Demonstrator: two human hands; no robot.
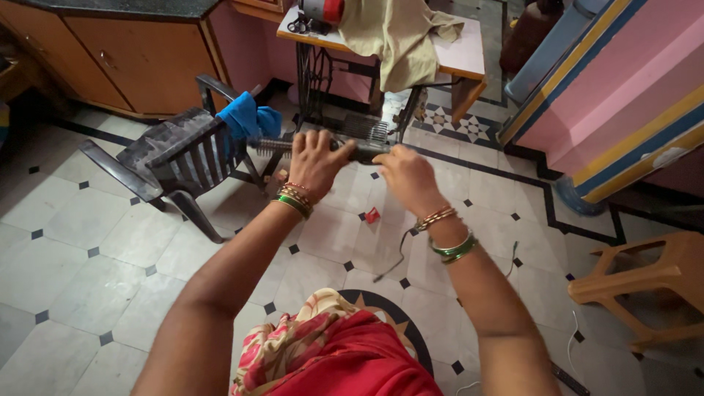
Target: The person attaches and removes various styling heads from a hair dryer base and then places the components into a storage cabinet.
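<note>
Both hands were up over the tiled floor (66,293), sharing one dark, bar-shaped tool (352,149) with a ridged, spring-like end. The left hand (317,163) had its fingers curled over the tool's middle; the right hand (408,176) gripped the other end, fingers closed. A thin dark cord (398,253) dangled below. A small red packet (372,215) lay on the tiles, near the black plastic chair (172,158) with blue cloth (248,117) over its back edge.

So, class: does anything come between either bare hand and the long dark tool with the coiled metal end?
Nothing visible does. The left hand and right hand both grip the long dark tool with the coiled metal end directly, above the tiled floor.
</note>
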